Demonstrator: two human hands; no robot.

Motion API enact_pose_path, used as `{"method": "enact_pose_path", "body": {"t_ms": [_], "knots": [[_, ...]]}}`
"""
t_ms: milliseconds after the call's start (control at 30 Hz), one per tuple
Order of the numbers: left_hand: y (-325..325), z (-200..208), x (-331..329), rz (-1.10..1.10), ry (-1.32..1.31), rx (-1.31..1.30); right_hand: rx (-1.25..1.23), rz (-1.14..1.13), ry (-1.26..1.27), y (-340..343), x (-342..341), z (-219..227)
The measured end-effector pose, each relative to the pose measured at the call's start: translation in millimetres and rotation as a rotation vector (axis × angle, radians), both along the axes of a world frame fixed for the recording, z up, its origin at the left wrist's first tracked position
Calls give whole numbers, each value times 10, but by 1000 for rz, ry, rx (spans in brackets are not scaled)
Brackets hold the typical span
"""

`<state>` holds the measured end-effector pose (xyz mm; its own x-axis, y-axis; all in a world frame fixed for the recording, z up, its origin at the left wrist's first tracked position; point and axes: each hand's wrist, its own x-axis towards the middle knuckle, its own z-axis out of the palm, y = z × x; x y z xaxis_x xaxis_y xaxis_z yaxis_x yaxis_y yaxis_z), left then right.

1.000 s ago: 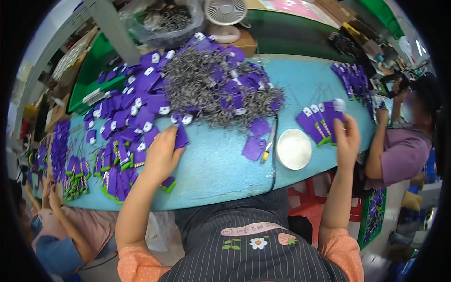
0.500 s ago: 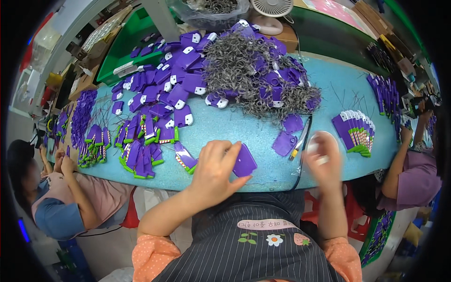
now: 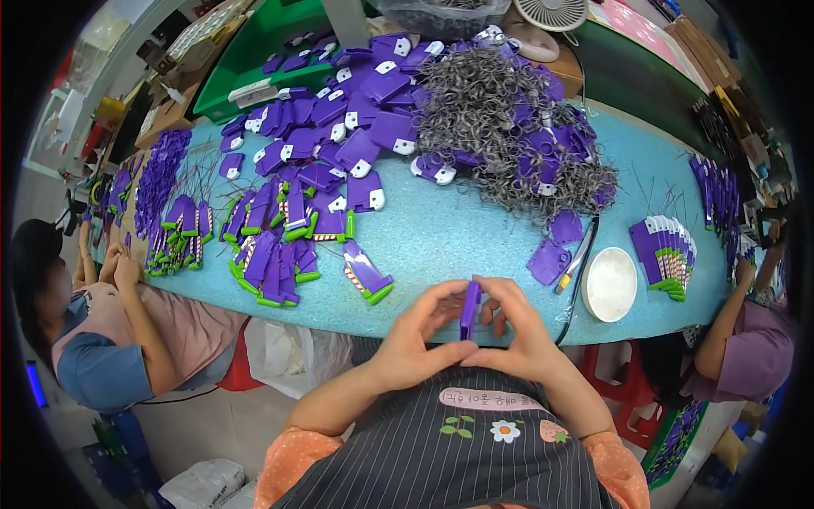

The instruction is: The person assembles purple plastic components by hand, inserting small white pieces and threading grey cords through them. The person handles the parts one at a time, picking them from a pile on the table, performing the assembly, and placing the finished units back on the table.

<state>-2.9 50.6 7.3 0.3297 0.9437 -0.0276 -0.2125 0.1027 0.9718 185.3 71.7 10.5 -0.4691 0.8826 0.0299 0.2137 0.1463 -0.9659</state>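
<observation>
Purple piece [image 3: 469, 312] held on edge, left of the white bowl [image 3: 609, 287]

Blue-green, the desk [image 3: 458, 246] spreads around the bowl; beyond the bowl and to its left lies a broad heap of purple-and-white parts [image 3: 386, 83], partly overlaid by grey curly strands [image 3: 475, 127]; farther left of the bowl is a cluster of green-ended parts [image 3: 275, 263]; an overlapping row of similar parts [image 3: 666, 250] sits just to its right; left of the bowl, nearer the wearer, the left hand [image 3: 415, 335] is curled, pinching the purple piece between thumb and fingers; the right hand [image 3: 521, 335], between that hand and the bowl, bends in with fingertips at the piece's edge, though I cannot tell whether they grip; a slim yellow-ended tool [image 3: 563, 282] lies just left of the bowl.

Good handling, I judge, means light, even pressure at the rim, thumbs level, no twisting; both hands should close before either lets go.

Turned side-on, the piece's broad faces are hard to make out; some fingertips are hidden; the strands are too tangled to count; beyond the bowl, the white fan [image 3: 551, 12] is cut off above.
</observation>
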Motion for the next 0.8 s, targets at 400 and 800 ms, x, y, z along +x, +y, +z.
{"method": "enact_pose_path", "body": {"t_ms": [400,800], "knots": [[-114,119,-225,-87,458,151,285,-57,-242,-93,-319,40],[-4,-156,-1828,1006,1028,574,635,113,-496,220,-739,115]]}}
